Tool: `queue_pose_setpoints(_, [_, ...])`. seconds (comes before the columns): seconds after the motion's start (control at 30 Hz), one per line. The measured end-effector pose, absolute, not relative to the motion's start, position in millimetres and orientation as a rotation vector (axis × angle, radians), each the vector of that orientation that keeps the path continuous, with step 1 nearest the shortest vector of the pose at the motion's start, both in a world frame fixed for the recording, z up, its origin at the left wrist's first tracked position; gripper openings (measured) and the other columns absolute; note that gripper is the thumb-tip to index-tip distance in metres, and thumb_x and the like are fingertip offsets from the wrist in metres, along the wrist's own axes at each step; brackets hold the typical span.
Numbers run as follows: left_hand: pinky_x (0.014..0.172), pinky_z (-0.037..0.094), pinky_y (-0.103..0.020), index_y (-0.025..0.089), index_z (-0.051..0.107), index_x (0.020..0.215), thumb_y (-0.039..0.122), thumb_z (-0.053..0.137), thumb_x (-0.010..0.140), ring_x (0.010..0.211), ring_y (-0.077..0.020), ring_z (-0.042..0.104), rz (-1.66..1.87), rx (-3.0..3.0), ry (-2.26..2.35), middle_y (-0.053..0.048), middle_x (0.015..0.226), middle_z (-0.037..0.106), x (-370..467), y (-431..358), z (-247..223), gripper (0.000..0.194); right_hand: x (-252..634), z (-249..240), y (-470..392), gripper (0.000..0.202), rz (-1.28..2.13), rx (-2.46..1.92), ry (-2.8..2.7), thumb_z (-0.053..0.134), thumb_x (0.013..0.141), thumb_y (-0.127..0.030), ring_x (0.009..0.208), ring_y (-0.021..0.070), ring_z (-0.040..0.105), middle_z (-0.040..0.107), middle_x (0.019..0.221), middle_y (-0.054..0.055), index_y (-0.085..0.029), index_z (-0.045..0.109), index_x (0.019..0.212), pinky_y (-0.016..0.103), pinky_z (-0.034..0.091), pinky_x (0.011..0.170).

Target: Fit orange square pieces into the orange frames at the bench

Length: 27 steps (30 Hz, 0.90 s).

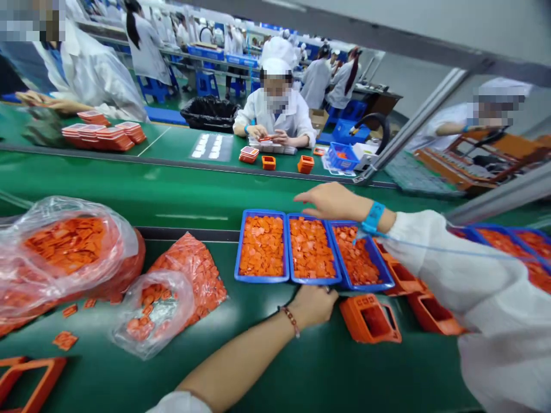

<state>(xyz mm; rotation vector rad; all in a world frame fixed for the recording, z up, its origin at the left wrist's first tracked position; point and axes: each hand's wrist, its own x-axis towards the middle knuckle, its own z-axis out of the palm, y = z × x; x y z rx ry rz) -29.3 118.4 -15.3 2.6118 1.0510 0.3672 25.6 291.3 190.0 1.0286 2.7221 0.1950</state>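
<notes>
My left hand, with a beaded bracelet at the wrist, is closed at the near edge of the middle blue tray. Whatever its fingers may hold is hidden. Above the far edges of the middle and right trays is my right hand, fingers stretched to the left and apart, holding nothing visible. It wears a blue wrist strap with a cord. Small flat orange plastic pieces fill the middle tray. Similar pieces lie in the left blue tray and the right blue tray. An orange plastic housing sits right of my left hand.
Left are a large clear bag and a smaller bag of orange pieces. Orange frames lie near left. More housings and blue trays are right. Across the green bench sits a co-worker. A metal post slants upward.
</notes>
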Motion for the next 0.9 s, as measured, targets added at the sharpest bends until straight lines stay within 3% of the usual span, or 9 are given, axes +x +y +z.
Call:
queue_pose_setpoints(0.2, [0.079, 0.053, -0.034, 0.013, 0.068, 0.103, 0.020, 0.051, 0.092, 0.086, -0.0217, 0.068, 0.356, 2.694, 0.968, -0.010, 0.092, 0.072, -35.1, 105.5, -9.0, 0.021, 17.9, 204.1, 144.4, 0.036, -0.433, 0.972, 3.254, 0.061, 0.092, -0.033, 0.099, 0.0259, 0.071, 0.076, 0.114, 0.006, -0.025, 0.069, 0.126, 0.035, 0.049, 0.082])
queue_pose_setpoints(0.3, [0.082, 0.053, -0.032, 0.016, 0.068, 0.108, 0.025, 0.049, 0.093, 0.088, -0.0201, 0.068, 0.701, 2.712, 0.928, -0.008, 0.099, 0.074, -37.9, 96.2, -11.2, 0.025, 14.5, 201.9, 103.4, 0.029, -1.169, 0.957, 3.394, 0.064, 0.090, -0.034, 0.095, 0.0207, 0.072, 0.077, 0.104, 0.002, -0.027, 0.073, 0.117, 0.033, 0.052, 0.085])
queue_pose_setpoints(0.37, [0.074, 0.053, -0.030, 0.016, 0.070, 0.095, 0.030, 0.048, 0.093, 0.078, -0.0184, 0.067, 1.060, 2.678, 0.925, -0.007, 0.086, 0.073, -41.6, 89.4, -10.4, 0.026, 12.5, 196.6, 91.9, 0.024, -1.811, 0.999, 3.300, 0.068, 0.085, -0.035, 0.085, 0.0186, 0.073, 0.077, 0.091, 0.000, -0.027, 0.076, 0.107, 0.032, 0.056, 0.080])
queue_pose_setpoints(0.47, [0.058, 0.047, -0.029, 0.017, 0.061, 0.067, 0.032, 0.041, 0.091, 0.054, -0.0161, 0.058, 1.348, 2.625, 0.976, -0.005, 0.057, 0.061, -51.6, 77.2, 9.1, 0.035, 12.6, 186.4, 95.1, 0.015, -2.689, 1.136, 2.911, 0.073, 0.076, -0.033, 0.068, 0.0173, 0.071, 0.075, 0.073, -0.001, -0.026, 0.076, 0.089, 0.032, 0.058, 0.067])
queue_pose_setpoints(0.57, [0.056, 0.043, -0.029, 0.018, 0.060, 0.068, 0.030, 0.044, 0.089, 0.052, -0.0143, 0.055, 1.662, 2.513, 0.962, -0.003, 0.055, 0.058, -61.2, 63.7, 55.3, 0.029, 18.9, 177.5, 109.7, 0.010, -3.209, 1.305, 2.598, 0.075, 0.070, -0.028, 0.056, 0.0139, 0.066, 0.071, 0.063, -0.003, -0.025, 0.075, 0.079, 0.028, 0.055, 0.056])
queue_pose_setpoints(0.6, [0.056, 0.043, -0.027, 0.017, 0.060, 0.071, 0.027, 0.051, 0.087, 0.052, -0.0127, 0.055, 1.804, 2.450, 0.935, -0.001, 0.055, 0.058, -62.4, 59.7, 73.5, 0.021, 22.1, 175.3, 114.2, 0.010, -3.302, 1.366, 2.541, 0.076, 0.069, -0.027, 0.053, 0.0125, 0.064, 0.070, 0.061, -0.003, -0.025, 0.074, 0.078, 0.026, 0.054, 0.055])
queue_pose_setpoints(0.67, [0.055, 0.040, -0.025, 0.017, 0.064, 0.080, 0.025, 0.061, 0.085, 0.053, -0.0110, 0.055, 1.739, 2.531, 0.870, 0.001, 0.057, 0.059, -60.8, 53.8, 107.1, 0.010, 28.8, 172.7, 120.2, 0.008, -3.396, 1.457, 2.469, 0.076, 0.069, -0.026, 0.052, 0.0107, 0.062, 0.069, 0.060, -0.003, -0.024, 0.074, 0.077, 0.024, 0.051, 0.052])
queue_pose_setpoints(0.77, [0.051, 0.035, -0.025, 0.020, 0.070, 0.087, 0.022, 0.061, 0.087, 0.051, -0.0096, 0.051, 1.404, 2.817, 0.789, 0.004, 0.056, 0.056, -51.6, 50.3, 138.9, 0.009, 38.5, 173.4, 121.1, 0.007, -3.324, 1.498, 2.478, 0.074, 0.072, -0.025, 0.053, 0.0119, 0.063, 0.069, 0.060, -0.003, -0.023, 0.074, 0.078, 0.025, 0.050, 0.053])
queue_pose_setpoints(0.9, [0.047, 0.025, -0.028, 0.025, 0.072, 0.087, 0.014, 0.058, 0.086, 0.048, -0.0101, 0.040, 1.359, 2.970, 0.803, 0.006, 0.052, 0.045, -41.2, 46.5, 150.1, 0.018, 48.1, 178.4, 113.4, 0.005, -3.004, 1.606, 2.670, 0.072, 0.074, -0.026, 0.059, 0.0161, 0.065, 0.069, 0.063, -0.002, -0.026, 0.072, 0.079, 0.031, 0.054, 0.057])
